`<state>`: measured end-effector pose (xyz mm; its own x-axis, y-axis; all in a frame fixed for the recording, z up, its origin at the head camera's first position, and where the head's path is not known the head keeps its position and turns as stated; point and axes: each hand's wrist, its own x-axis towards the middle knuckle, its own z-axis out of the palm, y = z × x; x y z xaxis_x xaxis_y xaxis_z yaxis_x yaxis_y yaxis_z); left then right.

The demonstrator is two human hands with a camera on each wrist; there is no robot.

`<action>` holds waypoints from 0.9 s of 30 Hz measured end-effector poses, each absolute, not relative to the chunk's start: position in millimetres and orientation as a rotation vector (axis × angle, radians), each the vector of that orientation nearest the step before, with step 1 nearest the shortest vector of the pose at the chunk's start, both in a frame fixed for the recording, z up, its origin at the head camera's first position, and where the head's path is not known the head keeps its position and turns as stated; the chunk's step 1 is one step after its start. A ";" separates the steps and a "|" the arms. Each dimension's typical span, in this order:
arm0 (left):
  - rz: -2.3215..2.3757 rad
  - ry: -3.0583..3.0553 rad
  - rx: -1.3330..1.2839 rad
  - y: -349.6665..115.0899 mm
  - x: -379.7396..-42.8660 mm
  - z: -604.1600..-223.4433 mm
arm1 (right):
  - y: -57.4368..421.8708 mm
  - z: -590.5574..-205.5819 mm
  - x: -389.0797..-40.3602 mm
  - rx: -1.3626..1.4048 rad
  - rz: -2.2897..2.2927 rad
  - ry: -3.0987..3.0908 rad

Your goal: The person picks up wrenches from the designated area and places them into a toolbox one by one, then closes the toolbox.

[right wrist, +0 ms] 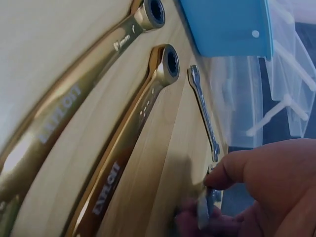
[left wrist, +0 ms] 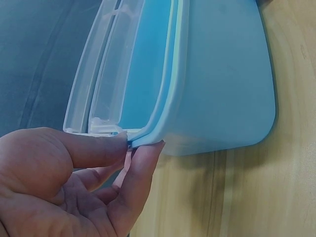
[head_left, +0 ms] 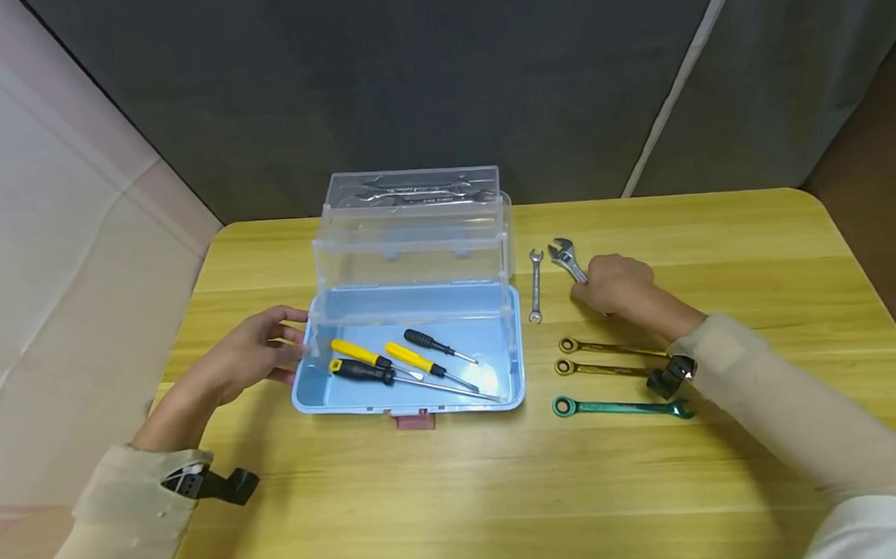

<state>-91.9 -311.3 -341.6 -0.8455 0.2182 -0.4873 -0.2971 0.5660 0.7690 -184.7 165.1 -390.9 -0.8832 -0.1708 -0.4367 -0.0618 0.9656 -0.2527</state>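
Observation:
My left hand pinches the left rim of a blue toolbox between thumb and fingers. The toolbox's clear lid trays are folded up at the back. Inside the blue bottom lie two yellow-handled screwdrivers, a long black-handled screwdriver and a small black one. Right of the box, my right hand grips the handle of a silver adjustable wrench, its jaw end pointing away from me. In the right wrist view the thumb presses on the handle and the other fingers are blurred.
A small silver open-end wrench lies between the box and my right hand. Two gold ratchet wrenches and a green one lie under and near my right forearm. Silver wrenches rest in the top tray.

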 end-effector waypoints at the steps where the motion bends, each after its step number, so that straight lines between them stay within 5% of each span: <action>1: 1.247 2.256 -0.063 -311.6 -91.9 -342.1 | 166.5 -390.5 -184.3 -0.154 -0.334 2.651; 27: 1.269 2.247 -0.073 -312.3 -90.2 -343.6 | 210.7 -422.6 -170.4 -0.046 -1.455 2.690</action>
<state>-90.2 -312.3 -343.6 -0.8458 0.2153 -0.4881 -0.3067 0.5525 0.7750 -170.4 210.7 -422.6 -0.9961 -0.0658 -0.0583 0.0128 0.5480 -0.8364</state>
